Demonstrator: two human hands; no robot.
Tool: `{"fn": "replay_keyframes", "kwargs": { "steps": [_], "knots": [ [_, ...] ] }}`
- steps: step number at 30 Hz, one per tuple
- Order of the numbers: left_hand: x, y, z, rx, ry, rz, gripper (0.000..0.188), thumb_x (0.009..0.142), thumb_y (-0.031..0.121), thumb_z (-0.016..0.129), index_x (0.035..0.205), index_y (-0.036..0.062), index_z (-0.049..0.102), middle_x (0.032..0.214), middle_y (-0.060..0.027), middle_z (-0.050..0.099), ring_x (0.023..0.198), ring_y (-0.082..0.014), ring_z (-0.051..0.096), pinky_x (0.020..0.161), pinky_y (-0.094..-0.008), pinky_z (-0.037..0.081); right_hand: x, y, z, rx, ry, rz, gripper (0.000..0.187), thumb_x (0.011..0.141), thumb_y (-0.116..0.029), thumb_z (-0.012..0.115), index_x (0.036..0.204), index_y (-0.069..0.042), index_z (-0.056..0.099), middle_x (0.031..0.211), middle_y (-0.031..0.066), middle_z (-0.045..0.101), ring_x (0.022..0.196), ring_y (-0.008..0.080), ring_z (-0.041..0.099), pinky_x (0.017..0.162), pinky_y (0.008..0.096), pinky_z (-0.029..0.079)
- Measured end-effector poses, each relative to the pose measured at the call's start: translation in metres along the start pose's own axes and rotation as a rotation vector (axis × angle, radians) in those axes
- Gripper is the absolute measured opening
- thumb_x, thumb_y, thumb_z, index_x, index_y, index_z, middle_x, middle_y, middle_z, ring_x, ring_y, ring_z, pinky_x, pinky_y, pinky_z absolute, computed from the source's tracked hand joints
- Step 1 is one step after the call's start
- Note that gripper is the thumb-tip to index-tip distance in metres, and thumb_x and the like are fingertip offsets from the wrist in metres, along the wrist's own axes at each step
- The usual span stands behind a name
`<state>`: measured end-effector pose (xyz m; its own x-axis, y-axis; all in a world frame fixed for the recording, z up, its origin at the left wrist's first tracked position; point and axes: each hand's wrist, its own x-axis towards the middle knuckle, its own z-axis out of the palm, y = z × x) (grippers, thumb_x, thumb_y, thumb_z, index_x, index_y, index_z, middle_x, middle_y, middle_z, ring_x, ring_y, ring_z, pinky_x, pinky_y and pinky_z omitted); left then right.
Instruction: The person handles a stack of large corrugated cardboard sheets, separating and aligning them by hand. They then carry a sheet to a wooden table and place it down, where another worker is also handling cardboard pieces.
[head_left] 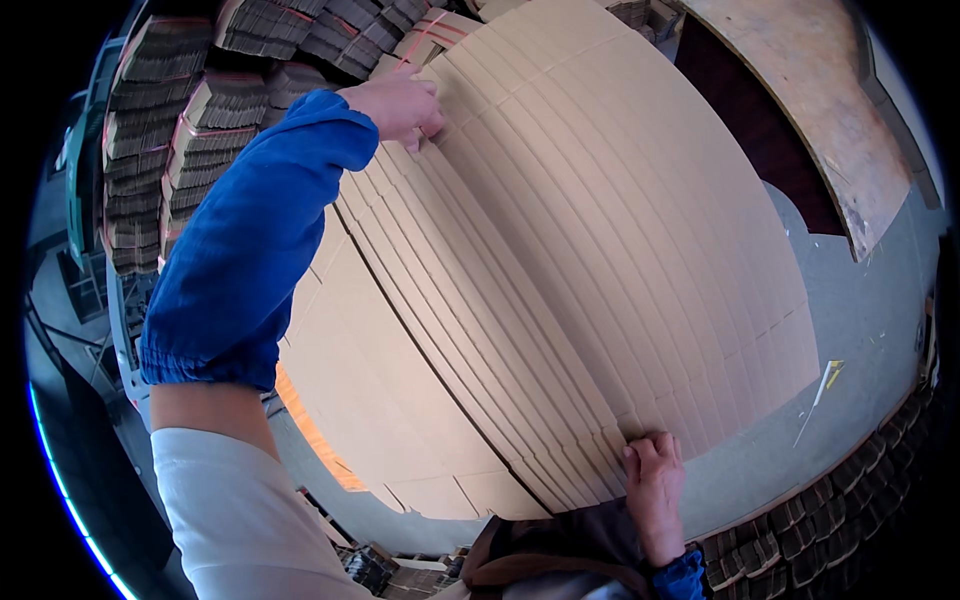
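Observation:
A fanned pile of large flat brown cardboard sheets (pixel 640 240) spreads in front of me, its creased edges overlapping in steps. At the far left end of the fan, my left hand (pixel 405 108) is closed with its fingers curled over the sheet edges. Close to my body, my right hand (pixel 655 490) pinches the near corner of the sheets, thumb on top and fingers partly hidden. More flat cardboard (pixel 390 390) lies left of the fan, divided from it by a dark gap. Blue cuffs cover parts of both forearms.
Strapped bundles of folded cardboard (pixel 160 130) are stacked at the far left. A worn wooden board (pixel 810 90) stands at the far right. More cardboard stacks (pixel 800 530) line the lower right. A thin white and yellow scrap (pixel 828 378) lies on the grey floor (pixel 860 320).

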<state>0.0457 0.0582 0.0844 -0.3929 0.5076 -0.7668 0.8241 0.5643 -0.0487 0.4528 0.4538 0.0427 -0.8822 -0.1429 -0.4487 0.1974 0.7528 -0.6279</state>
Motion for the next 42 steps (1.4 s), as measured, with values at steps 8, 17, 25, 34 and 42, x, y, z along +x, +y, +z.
{"fn": "replay_keyframes", "kwargs": {
  "steps": [8, 17, 25, 34, 42],
  "knots": [
    [0.031, -0.013, -0.007, 0.164, -0.163, 0.118, 0.021, 0.075, 0.032, 0.076, 0.075, 0.0123, 0.071, 0.088, 0.0036, 0.063, 0.102, -0.0176, 0.054, 0.097, -0.0384, 0.039, 0.004, -0.001, -0.003, 0.002, -0.034, 0.001, 0.005, 0.083, -0.009, 0.068, 0.085, -0.007, 0.064, 0.092, 0.0112, 0.058, 0.088, 0.0337, 0.056, 0.072, 0.0445, 0.048],
    [0.044, -0.014, -0.012, 0.104, -0.101, 0.148, 0.023, 0.075, 0.033, 0.074, 0.072, 0.0104, 0.07, 0.075, -0.0011, 0.064, 0.091, -0.0228, 0.056, 0.089, -0.0362, 0.043, 0.004, 0.001, -0.004, -0.018, -0.075, 0.015, 0.008, 0.08, -0.007, 0.069, 0.086, -0.006, 0.063, 0.095, 0.0122, 0.057, 0.09, 0.0345, 0.056, 0.073, 0.0449, 0.049],
    [0.031, -0.01, -0.002, 0.013, 0.014, 0.036, 0.02, 0.074, 0.028, 0.075, 0.08, 0.009, 0.07, 0.082, -0.0026, 0.064, 0.096, -0.0245, 0.056, 0.093, -0.0371, 0.041, 0.003, -0.004, -0.003, 0.009, -0.064, 0.031, 0.005, 0.085, -0.009, 0.065, 0.086, -0.005, 0.062, 0.095, 0.0146, 0.058, 0.091, 0.0371, 0.056, 0.076, 0.0471, 0.048],
    [-0.001, 0.173, 0.04, -0.427, 0.778, 0.013, 0.025, 0.083, 0.022, 0.071, 0.105, 0.0113, 0.064, 0.116, -0.0072, 0.06, 0.115, -0.029, 0.055, 0.106, -0.0485, 0.037, 0.001, 0.002, 0.0, -0.042, -0.026, 0.006, 0.006, 0.084, -0.01, 0.067, 0.085, -0.006, 0.063, 0.094, 0.0123, 0.056, 0.087, 0.0343, 0.057, 0.072, 0.0457, 0.051],
    [-0.006, 0.315, 0.051, -0.649, 0.75, 0.179, 0.03, 0.078, 0.025, 0.077, 0.104, 0.0171, 0.065, 0.114, 0.0003, 0.058, 0.118, -0.0215, 0.052, 0.114, -0.0554, 0.029, 0.003, 0.0, 0.004, -0.076, 0.012, -0.047, 0.007, 0.084, -0.011, 0.067, 0.084, -0.007, 0.061, 0.092, 0.0111, 0.055, 0.085, 0.0327, 0.057, 0.067, 0.0446, 0.051]
  ]
}}
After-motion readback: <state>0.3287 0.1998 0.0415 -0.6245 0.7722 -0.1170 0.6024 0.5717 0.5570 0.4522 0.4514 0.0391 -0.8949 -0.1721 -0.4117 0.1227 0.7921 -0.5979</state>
